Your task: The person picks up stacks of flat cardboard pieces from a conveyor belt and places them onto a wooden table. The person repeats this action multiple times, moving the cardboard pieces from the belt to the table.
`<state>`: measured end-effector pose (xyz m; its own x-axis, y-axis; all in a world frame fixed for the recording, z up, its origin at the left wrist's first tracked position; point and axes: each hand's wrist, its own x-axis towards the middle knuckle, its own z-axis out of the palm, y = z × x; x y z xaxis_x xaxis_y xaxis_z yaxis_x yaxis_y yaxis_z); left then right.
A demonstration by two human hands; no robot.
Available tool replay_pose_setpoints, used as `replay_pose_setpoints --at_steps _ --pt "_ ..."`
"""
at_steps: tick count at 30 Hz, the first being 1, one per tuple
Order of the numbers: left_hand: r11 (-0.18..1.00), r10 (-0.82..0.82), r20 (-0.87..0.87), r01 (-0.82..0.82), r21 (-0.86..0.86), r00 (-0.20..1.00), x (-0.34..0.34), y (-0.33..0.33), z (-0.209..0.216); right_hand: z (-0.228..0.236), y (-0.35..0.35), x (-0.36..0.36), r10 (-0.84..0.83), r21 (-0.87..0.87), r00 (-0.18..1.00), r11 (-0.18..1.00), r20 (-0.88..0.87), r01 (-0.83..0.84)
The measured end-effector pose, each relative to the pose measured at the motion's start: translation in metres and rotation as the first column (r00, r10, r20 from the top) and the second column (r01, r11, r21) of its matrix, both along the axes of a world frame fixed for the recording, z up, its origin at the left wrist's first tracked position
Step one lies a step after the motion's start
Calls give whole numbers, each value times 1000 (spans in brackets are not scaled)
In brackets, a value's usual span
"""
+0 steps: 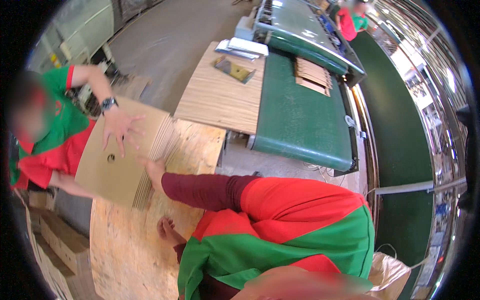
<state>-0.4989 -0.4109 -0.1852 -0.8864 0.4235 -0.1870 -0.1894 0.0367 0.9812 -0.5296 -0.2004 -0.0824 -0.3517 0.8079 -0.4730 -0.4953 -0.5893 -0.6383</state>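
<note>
A stack of flat brown cardboard sheets [122, 167] lies fanned out at the left end of the wooden table [120, 245]. My right hand [154, 170] reaches from the right in a maroon sleeve and touches the near right edge of the stack, fingers stretched over the top sheet. Below it my left hand [167, 228] hovers by the tabletop, fingers curled, with nothing visible in them. Across the stack, a co-worker's spread hand [120, 127] with a watch is over the top sheet. The co-worker's other hand is by the lower left edge, partly hidden.
Ahead, a green conveyor belt [300, 130] carries a small stack of cardboard pieces [313, 76]. Beside it a wood-patterned board [220, 100] holds white packs [242, 47]. Cardboard boxes [62, 240] stand at the lower left. Another person [347, 24] is far right.
</note>
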Motion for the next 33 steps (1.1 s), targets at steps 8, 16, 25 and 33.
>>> replay_pose_setpoints --at_steps 8,16,25,33 --pt "995 -56 -101 47 -89 993 15 16 16 57 21 39 374 -125 910 909 -180 -398" --pt "939 -321 -21 315 -136 947 38 53 -2 10 31 162 393 30 903 914 172 -403" --pt "654 -752 -59 734 -183 656 113 169 -34 -167 -32 515 -208 -345 874 859 439 378" --pt "703 -708 -411 627 -335 574 230 382 -63 -178 -32 648 -569 -329 674 596 470 733"
